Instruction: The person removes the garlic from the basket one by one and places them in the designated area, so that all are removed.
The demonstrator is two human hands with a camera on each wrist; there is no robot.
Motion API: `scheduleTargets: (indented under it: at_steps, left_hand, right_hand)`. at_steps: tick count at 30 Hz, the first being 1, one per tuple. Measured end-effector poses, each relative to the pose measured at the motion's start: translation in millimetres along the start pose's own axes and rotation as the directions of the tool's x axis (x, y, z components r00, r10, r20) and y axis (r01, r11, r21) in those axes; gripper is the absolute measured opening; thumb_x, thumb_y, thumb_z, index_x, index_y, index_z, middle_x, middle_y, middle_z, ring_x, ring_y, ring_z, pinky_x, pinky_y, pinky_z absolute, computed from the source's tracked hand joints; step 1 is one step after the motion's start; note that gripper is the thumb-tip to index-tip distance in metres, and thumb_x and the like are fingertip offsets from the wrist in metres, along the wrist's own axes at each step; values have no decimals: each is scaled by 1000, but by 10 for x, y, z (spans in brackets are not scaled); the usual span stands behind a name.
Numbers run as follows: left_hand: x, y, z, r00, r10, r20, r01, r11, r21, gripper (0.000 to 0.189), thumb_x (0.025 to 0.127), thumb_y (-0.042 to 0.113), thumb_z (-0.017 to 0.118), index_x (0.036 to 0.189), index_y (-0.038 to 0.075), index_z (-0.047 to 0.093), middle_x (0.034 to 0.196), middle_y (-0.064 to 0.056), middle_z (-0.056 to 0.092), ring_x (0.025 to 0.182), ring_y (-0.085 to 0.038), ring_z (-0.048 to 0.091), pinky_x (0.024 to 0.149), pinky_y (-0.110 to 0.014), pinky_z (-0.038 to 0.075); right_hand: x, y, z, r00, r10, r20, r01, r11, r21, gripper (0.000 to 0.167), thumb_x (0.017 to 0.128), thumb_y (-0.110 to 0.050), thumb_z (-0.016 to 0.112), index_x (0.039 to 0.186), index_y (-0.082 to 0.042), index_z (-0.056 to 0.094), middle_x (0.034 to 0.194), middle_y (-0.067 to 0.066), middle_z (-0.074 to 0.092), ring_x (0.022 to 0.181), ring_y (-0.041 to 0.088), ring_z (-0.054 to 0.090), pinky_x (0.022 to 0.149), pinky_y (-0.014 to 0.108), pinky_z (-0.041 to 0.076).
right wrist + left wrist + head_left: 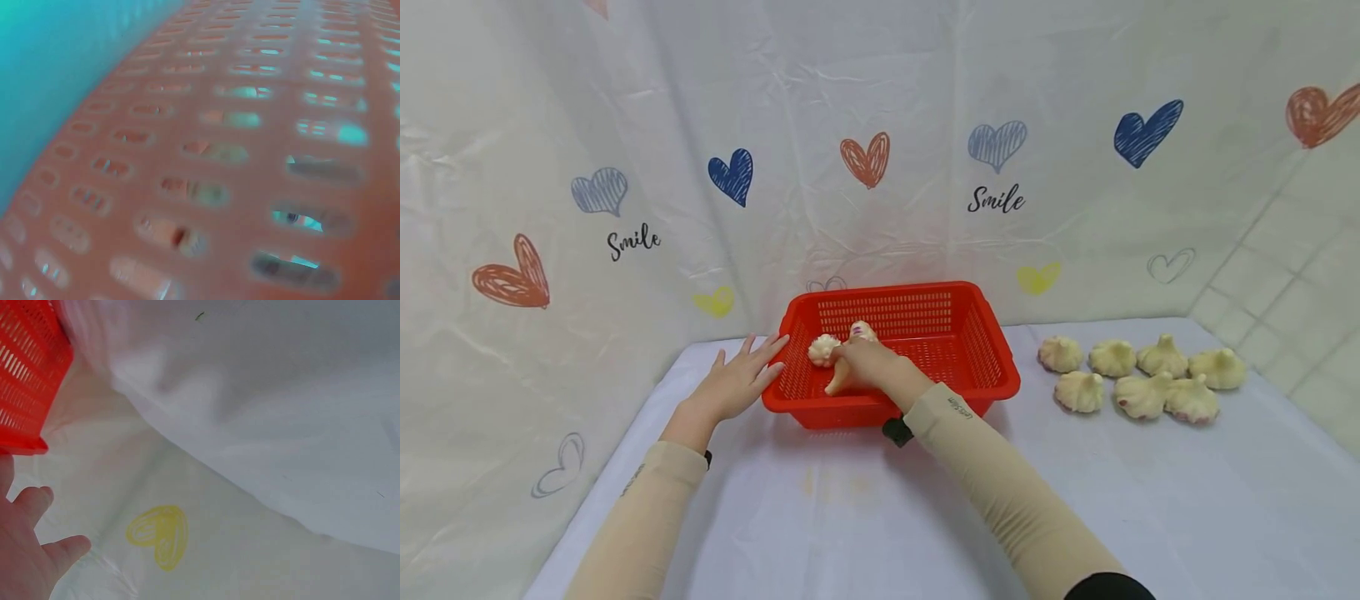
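Note:
My right hand reaches down into a red plastic basket from its near side. Its curled fingers grip a garlic bulb, mostly hidden under the hand, with a pale tapered end showing. Two more garlic bulbs lie close by in the basket: a knobbly white one left of the fingers and a purple-streaked one just beyond them. At the basket's left rim, my left hand is spread, fingertips right at the edge. The right wrist view shows the slotted basket wall close up, blurred.
Several garlic bulbs stand in two rows on the white-covered table, right of the basket. Behind hangs a pale sheet printed with hearts and "Smile". In the left wrist view, a yellow heart shows on it.

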State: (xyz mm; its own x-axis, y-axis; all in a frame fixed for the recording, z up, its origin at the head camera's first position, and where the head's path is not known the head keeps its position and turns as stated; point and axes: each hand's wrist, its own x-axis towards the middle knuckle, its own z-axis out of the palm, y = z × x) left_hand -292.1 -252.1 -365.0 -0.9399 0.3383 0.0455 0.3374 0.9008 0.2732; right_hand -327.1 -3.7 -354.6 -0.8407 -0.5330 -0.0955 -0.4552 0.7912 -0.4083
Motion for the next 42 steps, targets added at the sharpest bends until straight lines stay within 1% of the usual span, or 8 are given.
scheduleTargets:
  at_steps: [4, 7, 11, 15, 18, 23, 31, 42]
  left_hand:
    - [-10, -3, -4, 1000, 1, 5, -1, 1000, 5, 61, 110, 44, 39, 165, 21, 24, 169, -9, 21, 154, -46, 6, 113, -77, -3]
    - [-22, 1, -8, 1000, 5, 7, -5, 1000, 12, 62, 110, 44, 38, 165, 20, 24, 169, -10, 20, 154, -46, 6, 112, -77, -3]
    - [-20, 3, -11, 1000, 1, 7, -1, 1000, 16, 62, 110, 44, 38, 165, 20, 24, 169, -10, 20, 154, -46, 5, 112, -77, -3]
    - [-20, 5, -2, 1000, -9, 2, 9, 1000, 10, 62, 110, 44, 39, 165, 20, 24, 169, -11, 22, 154, -47, 6, 112, -77, -3]
    - [-23, 7, 4, 1000, -17, 6, 16, 1000, 7, 62, 110, 45, 39, 165, 20, 24, 169, -11, 22, 154, -47, 6, 112, -77, -3]
    - [-16, -2, -7, 1000, -2, -3, 2, 1000, 0, 62, 110, 44, 39, 165, 19, 24, 169, -10, 21, 154, -46, 5, 113, -77, -3]
    - [-17, -14, 11, 1000, -22, 12, 22, 1000, 4, 62, 110, 44, 39, 165, 22, 23, 170, -7, 19, 155, -44, 4, 114, -75, -3]
    - [-7, -19, 18, 1000, -7, -3, 7, 1000, 0, 62, 110, 45, 38, 165, 22, 23, 169, -8, 21, 155, -44, 5, 114, -75, -3]
  right_hand:
    - [-64, 24, -60, 999, -31, -24, 31, 1000, -4, 53, 92, -37, 78, 139, -17, 65, 133, -1, 65, 114, 21, 59, 101, 38, 50]
    - [-123, 61, -105, 999, -30, -41, 30, 1000, 2, 56, 94, -36, 76, 144, -16, 61, 140, 2, 62, 124, 23, 58, 107, 41, 47]
    - [-208, 109, -187, 996, -47, -71, 47, 999, -5, 54, 95, -31, 75, 145, -14, 60, 145, 6, 59, 136, 27, 51, 112, 43, 42]
    - [-298, 138, -262, 990, -99, -101, 98, 995, -18, 51, 96, -26, 75, 143, -11, 61, 144, 9, 59, 139, 30, 48, 114, 44, 40]
    - [-374, 163, -301, 986, -120, -119, 120, 993, -10, 49, 96, -24, 76, 141, -10, 63, 141, 13, 59, 135, 32, 50, 112, 46, 42]
    - [-469, 221, -352, 976, -144, -164, 150, 988, 26, 44, 94, -17, 77, 137, -13, 65, 131, 13, 61, 122, 30, 55, 102, 44, 50]
    - [-596, 300, -386, 970, -155, -190, 178, 978, 111, 51, 92, -12, 79, 140, -16, 64, 128, 12, 59, 111, 26, 56, 88, 34, 55]
    - [-858, 418, -433, 951, -134, -277, 201, 953, 226, 57, 90, -11, 81, 143, -18, 61, 137, 11, 56, 116, 26, 54, 87, 33, 56]
